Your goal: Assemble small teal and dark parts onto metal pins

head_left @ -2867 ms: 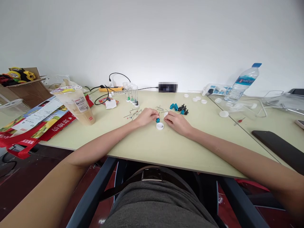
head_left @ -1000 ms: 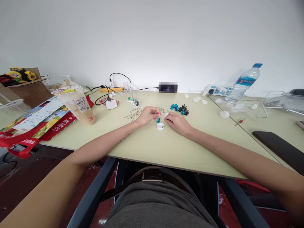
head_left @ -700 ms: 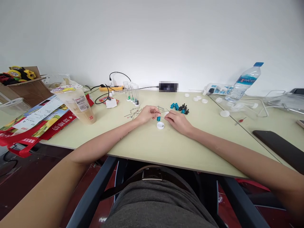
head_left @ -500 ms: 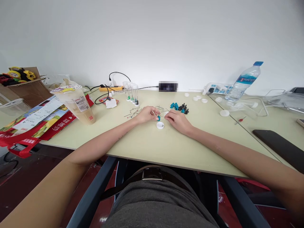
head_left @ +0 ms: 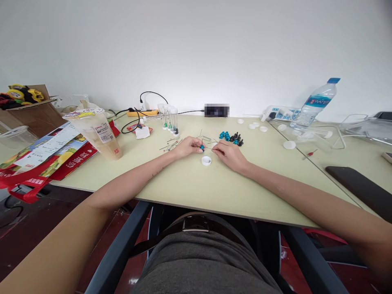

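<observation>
My left hand (head_left: pixel 189 148) is closed in a pinch on a small blue knob-like piece (head_left: pixel 202 147), with a thin upright pin showing above it. Opposite it, my right hand (head_left: pixel 230 156) has its fingertips pressed together on a thin wire-like pin (head_left: pixel 209 148) that points toward the blue piece; whether the two touch is too small to tell. Just below the hands stands a round white cap (head_left: pixel 206 161) with tiny dark bits inside. Thin pins (head_left: pixel 173 144) lie scattered left of my left hand. Beyond my right hand are piles of blue pieces (head_left: pixel 224 135) and black pieces (head_left: pixel 236 138).
Clear tubes (head_left: pixel 172 119) stand at the back left, near a drink cup (head_left: pixel 102 136) and a red bag (head_left: pixel 73 161). A water bottle (head_left: pixel 317 102), a power strip (head_left: pixel 281 114), white caps (head_left: pixel 289 145) and a dark phone (head_left: pixel 358 188) are on the right.
The blue piece in my left hand has shifted slightly up and left, and the pin above it is tilted differently. My right hand stays almost in place.
</observation>
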A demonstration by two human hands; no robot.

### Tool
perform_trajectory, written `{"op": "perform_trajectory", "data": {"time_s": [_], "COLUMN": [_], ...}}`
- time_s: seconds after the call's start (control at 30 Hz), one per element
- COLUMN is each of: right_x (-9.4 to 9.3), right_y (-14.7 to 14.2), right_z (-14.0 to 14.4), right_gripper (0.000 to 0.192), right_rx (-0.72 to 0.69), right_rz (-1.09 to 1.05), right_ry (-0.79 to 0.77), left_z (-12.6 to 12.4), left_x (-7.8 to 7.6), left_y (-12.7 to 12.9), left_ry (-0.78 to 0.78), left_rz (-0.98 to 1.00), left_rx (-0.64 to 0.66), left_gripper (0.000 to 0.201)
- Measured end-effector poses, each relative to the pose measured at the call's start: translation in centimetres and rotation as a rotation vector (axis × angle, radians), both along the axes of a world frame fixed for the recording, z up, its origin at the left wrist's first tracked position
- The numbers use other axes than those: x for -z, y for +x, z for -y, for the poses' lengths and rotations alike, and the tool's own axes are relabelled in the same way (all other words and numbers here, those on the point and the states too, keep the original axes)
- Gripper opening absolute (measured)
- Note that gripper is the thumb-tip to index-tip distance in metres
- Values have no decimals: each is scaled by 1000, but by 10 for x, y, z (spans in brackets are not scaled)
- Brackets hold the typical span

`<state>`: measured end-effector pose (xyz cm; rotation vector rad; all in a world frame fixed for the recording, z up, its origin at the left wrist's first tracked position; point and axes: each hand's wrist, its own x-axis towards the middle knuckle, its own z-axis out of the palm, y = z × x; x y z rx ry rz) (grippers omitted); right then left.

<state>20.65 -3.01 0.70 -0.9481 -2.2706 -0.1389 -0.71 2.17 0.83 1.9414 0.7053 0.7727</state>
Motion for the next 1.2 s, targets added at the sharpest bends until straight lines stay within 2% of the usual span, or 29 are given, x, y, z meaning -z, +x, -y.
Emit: {"op": "perform_trajectory", "data": {"time_s": [0.3, 0.93, 1.2], "right_x": [-1, 2, 2], "right_y": [0, 2, 2], "right_z": [2, 0, 0], "right_gripper": [22, 25, 26], "right_rx": [19, 35, 36], "right_rz": [70, 119, 122], "right_ry": [27, 48, 47], "left_z": [9, 9, 16], "left_x": [-2, 2, -2], "left_y": [6, 7, 9], "left_ry": [-73, 34, 169], "left_rz": [7, -31, -125], "left_rx": [31, -73, -156], "left_gripper": [29, 26, 27]}}
